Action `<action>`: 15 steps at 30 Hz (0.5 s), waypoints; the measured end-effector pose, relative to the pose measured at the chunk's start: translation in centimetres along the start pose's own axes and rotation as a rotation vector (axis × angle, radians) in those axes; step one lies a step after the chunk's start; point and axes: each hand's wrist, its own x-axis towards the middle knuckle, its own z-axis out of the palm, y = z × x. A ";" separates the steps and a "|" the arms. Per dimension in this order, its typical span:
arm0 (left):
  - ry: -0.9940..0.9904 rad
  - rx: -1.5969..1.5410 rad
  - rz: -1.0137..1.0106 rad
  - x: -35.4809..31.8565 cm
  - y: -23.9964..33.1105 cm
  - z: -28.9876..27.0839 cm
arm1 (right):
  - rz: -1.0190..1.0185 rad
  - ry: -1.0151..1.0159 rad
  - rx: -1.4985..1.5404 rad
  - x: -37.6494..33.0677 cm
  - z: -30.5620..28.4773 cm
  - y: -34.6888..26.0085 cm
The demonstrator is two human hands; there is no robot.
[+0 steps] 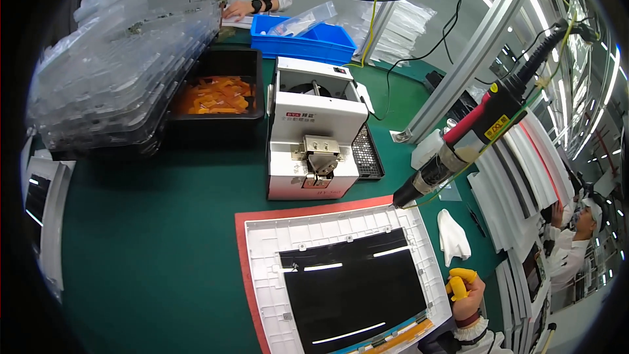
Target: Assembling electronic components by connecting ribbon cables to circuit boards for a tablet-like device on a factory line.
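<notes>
1. One hand of mine is in view, the right hand (468, 303), fingers curled inward, with yellow finger covers (460, 287) on; I cannot tell whether they pinch anything. My left hand is out of view.
2. Nearest to it is the white frame (268, 275), with a black panel (357, 295) inside, lying on a red mat (295, 211) at the near side of the green desk (151, 242). Whether my fingers touch its right edge is unclear.
3. A hanging electric driver (468, 128) slants toward the frame's far right corner; a knock or slack cord could swing its tip into the panel and scratch it.
4. If my hand or sleeve (475, 332) caught the orange strip (409, 334) along the near edge, it could tear or lift.
5. The clear tray stack (124, 72), far left, leans unevenly and might slide if bumped.
6. The frame's near end is cut off, glare streaks mask parts of the panel, and I cannot judge whether the driver's tip touches the frame.
</notes>
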 end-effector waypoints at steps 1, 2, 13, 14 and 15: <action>0.002 -0.014 -0.004 0.0 -0.3 -0.8 | -0.004 -0.009 0.007 0.0 -0.1 0.0; 0.003 -0.027 -0.008 -0.1 -0.6 -1.6 | -0.007 -0.032 0.018 0.1 -0.2 0.0; -0.008 -0.188 -0.027 -1.6 -1.7 -8.0 | -0.061 -0.090 0.079 0.2 -0.6 0.6; -0.014 -0.201 -0.029 -1.6 -1.8 -8.3 | -0.046 -0.109 0.105 0.3 -0.7 0.8; -0.020 -0.215 -0.031 -1.8 -1.9 -8.7 | -0.040 -0.109 0.115 0.4 -0.7 0.8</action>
